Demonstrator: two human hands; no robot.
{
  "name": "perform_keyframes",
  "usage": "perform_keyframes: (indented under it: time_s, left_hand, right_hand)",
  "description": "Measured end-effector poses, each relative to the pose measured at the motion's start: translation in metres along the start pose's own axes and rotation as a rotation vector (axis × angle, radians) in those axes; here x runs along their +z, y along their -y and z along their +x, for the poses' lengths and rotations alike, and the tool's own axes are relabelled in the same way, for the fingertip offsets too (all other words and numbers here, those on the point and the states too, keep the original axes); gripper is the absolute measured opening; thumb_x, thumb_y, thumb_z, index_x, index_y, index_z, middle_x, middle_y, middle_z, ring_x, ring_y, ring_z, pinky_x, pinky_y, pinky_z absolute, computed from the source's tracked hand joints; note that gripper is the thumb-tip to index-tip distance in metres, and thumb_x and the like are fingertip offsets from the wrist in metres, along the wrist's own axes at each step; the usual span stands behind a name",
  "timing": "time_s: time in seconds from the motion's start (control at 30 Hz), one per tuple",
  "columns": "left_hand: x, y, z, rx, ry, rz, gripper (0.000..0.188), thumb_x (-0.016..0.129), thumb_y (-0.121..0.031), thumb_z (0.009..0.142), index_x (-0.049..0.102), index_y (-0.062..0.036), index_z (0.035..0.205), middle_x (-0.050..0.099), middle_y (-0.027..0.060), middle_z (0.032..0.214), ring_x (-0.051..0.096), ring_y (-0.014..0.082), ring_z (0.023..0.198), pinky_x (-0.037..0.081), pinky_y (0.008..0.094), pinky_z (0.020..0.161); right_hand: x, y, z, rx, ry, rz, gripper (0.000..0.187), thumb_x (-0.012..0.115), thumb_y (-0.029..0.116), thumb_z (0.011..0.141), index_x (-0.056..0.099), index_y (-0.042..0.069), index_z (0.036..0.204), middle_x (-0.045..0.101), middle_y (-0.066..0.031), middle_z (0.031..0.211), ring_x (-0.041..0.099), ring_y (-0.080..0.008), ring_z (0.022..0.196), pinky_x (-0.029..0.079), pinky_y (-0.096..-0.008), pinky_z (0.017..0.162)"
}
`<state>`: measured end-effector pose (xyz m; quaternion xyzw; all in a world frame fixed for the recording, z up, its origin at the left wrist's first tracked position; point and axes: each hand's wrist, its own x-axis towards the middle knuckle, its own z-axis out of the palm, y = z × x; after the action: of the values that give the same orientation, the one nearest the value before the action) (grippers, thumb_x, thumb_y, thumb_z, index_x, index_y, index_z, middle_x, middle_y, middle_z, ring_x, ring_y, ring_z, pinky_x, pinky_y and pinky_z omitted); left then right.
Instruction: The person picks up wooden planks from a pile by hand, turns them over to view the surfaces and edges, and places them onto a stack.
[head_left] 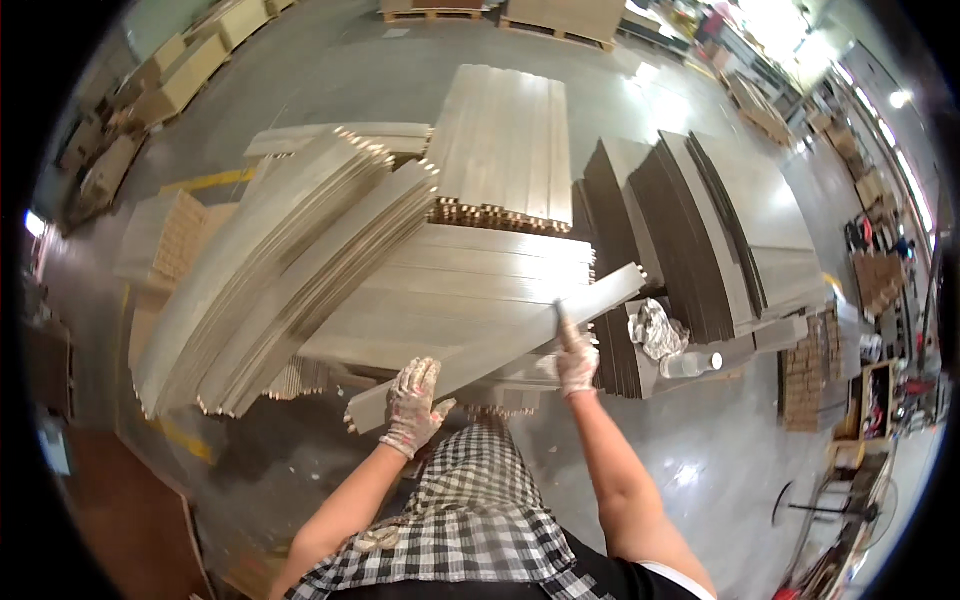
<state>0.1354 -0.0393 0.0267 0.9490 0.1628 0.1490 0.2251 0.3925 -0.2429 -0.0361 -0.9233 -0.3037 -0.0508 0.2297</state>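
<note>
A long grey plank (490,357) lies slantwise in front of me, its near left end lower than its far right end. My left hand (412,405), in a pale patterned work glove, rests on the plank near that left end, fingers stretched out and thumb apart. Closed at the plank's near edge, my gloved right hand (577,362) grips a small dark strip (559,312) that reaches over the plank; blur hides its kind. Beneath lies a stack of wide grey planks (450,265).
Leaning stacks of planks (270,250) stand left, another plank stack (500,140) behind. On the right are stacked panels (770,220), a crumpled cloth or wrapper (657,330) and a clear bottle (690,364). A fan (830,510) stands at lower right.
</note>
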Motion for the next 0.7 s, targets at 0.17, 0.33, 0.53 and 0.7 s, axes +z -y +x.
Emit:
perform_keyframes:
  time_s: [0.17, 0.33, 0.53, 0.7]
  left_hand:
    - [0.02, 0.004, 0.017, -0.108, 0.125, 0.083, 0.072, 0.076, -0.021, 0.068, 0.047, -0.001, 0.13, 0.053, 0.0159, 0.126, 0.048, 0.0328, 0.119, 0.035, 0.0437, 0.104]
    - [0.018, 0.004, 0.018, -0.137, 0.14, 0.104, 0.071, 0.075, -0.018, 0.067, 0.048, -0.0031, 0.13, 0.054, 0.0161, 0.123, 0.05, 0.0328, 0.116, 0.037, 0.0429, 0.102]
    - [0.021, 0.004, 0.019, -0.134, 0.17, 0.119, 0.072, 0.076, -0.018, 0.067, 0.048, -0.0034, 0.131, 0.055, 0.0168, 0.124, 0.051, 0.0331, 0.116, 0.038, 0.0435, 0.102]
    - [0.021, 0.0, 0.022, -0.141, 0.181, 0.129, 0.072, 0.076, -0.018, 0.067, 0.048, -0.0032, 0.132, 0.055, 0.0165, 0.125, 0.05, 0.0331, 0.117, 0.038, 0.0428, 0.101]
  right_hand:
    - [0.022, 0.074, -0.048, -0.144, 0.31, 0.112, 0.061, 0.054, 0.015, 0.088, 0.034, 0.016, 0.146, 0.065, -0.0118, 0.114, 0.061, -0.0186, 0.062, 0.048, -0.0363, 0.048]
    - [-0.04, 0.037, 0.023, 0.161, 0.154, 0.223, 0.073, 0.063, 0.003, 0.074, 0.04, 0.02, 0.142, 0.069, -0.0146, 0.082, 0.065, -0.0288, 0.057, 0.052, -0.0399, 0.05]
    - [-0.004, 0.061, -0.011, -0.154, 0.225, 0.104, 0.063, 0.059, 0.019, 0.083, 0.038, 0.023, 0.142, 0.065, -0.0079, 0.084, 0.063, -0.0192, 0.066, 0.05, -0.0331, 0.051]
    - [-0.052, -0.061, 0.083, 0.23, 0.083, -0.033, 0.045, 0.058, 0.014, 0.08, 0.053, 0.016, 0.125, 0.06, -0.0063, 0.062, 0.064, -0.027, 0.059, 0.049, -0.0411, 0.054]
